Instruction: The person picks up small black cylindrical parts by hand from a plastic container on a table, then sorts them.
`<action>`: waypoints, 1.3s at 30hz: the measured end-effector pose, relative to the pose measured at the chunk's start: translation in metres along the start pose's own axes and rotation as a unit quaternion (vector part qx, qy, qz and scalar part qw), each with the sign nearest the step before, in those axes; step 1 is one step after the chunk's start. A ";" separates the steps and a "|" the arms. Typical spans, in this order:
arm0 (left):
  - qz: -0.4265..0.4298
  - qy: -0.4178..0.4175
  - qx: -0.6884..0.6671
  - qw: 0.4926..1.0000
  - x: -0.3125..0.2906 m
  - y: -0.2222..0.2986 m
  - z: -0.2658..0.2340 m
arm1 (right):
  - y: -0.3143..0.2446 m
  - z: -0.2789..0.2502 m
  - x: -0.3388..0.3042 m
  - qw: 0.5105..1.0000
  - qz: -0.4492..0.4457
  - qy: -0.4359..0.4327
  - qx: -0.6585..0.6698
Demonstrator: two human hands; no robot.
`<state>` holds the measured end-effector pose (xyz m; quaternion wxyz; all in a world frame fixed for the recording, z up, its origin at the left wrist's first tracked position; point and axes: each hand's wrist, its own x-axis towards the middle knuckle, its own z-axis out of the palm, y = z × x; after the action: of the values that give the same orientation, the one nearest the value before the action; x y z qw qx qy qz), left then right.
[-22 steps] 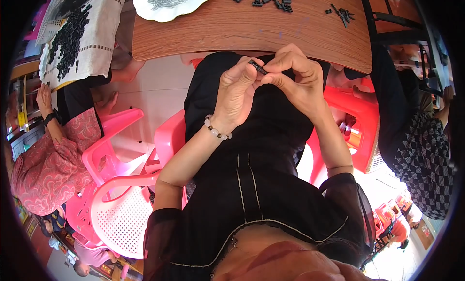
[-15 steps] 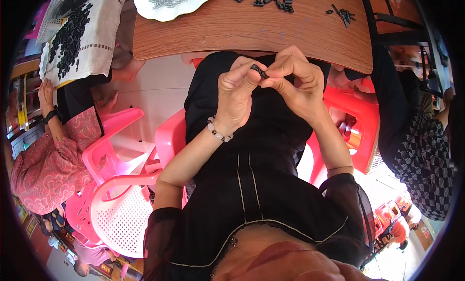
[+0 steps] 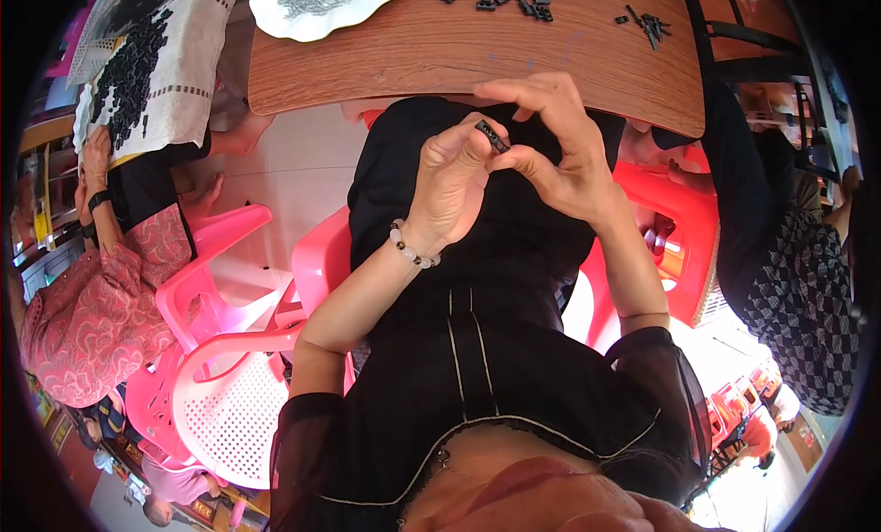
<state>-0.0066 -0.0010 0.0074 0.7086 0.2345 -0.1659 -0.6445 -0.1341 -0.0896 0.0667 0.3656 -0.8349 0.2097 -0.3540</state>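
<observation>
Over my lap, just short of the table edge, my left hand (image 3: 450, 179) pinches a small black plastic-looking part (image 3: 492, 136) between thumb and fingers. The part is short and block-like, with small notches or marks along its face. My right hand (image 3: 564, 160) is beside it, its fingers lifted and spread apart. The right thumb tip rests at or very near the lower end of the part. Whether it presses on the part I cannot tell.
On the brown table (image 3: 395, 69) stand a white scalloped plate (image 3: 312, 32) of tiny grey pieces, a group of black parts (image 3: 518, 0) and a smaller pile (image 3: 653, 26). A person (image 3: 110, 293) sits left by a cloth (image 3: 188, 92) bearing many black parts; pink chairs (image 3: 317, 266) stand nearby.
My right fingers have opened and lifted away from the black part, leaving the thumb near it. My left hand keeps its pinch. The person at left has moved an arm slightly.
</observation>
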 end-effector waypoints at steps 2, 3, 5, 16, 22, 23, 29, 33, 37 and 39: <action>-0.012 0.003 -0.016 1.000 -0.002 -0.002 0.000 | 0.004 -0.001 -0.001 0.999 -0.008 -0.037 -0.004; -0.015 -0.002 -0.025 1.000 -0.003 -0.003 0.000 | 0.006 -0.001 -0.002 0.997 -0.015 -0.075 -0.007; -0.018 -0.009 -0.035 0.999 -0.004 -0.004 -0.001 | 0.006 0.002 -0.004 0.997 -0.012 -0.073 0.008; -0.010 0.001 -0.028 1.000 -0.007 -0.008 -0.004 | 0.002 0.007 -0.008 0.998 0.021 -0.035 0.054; -0.012 -0.009 -0.021 1.000 -0.008 -0.010 -0.004 | 0.002 0.013 -0.010 0.999 0.023 -0.003 0.048; -0.012 -0.010 -0.021 1.000 -0.007 -0.009 -0.003 | 0.003 0.014 -0.011 0.998 0.029 0.001 0.052; -0.031 -0.038 -0.044 0.998 -0.005 -0.003 -0.008 | 0.005 0.011 -0.010 0.995 0.053 -0.023 0.079; -0.010 -0.007 -0.014 1.000 -0.005 -0.001 -0.003 | 0.008 0.007 -0.009 0.995 0.023 -0.049 0.086; -0.007 0.006 -0.016 1.000 -0.003 0.002 -0.003 | 0.010 0.005 -0.007 0.996 0.018 -0.027 0.078; -0.006 -0.001 -0.006 1.000 -0.002 0.006 -0.001 | 0.011 0.005 -0.007 0.997 0.024 -0.024 0.073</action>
<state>-0.0017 0.0012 0.0099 0.7060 0.2303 -0.1615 -0.6500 -0.1362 -0.0904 0.0532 0.4391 -0.8090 0.1942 -0.3392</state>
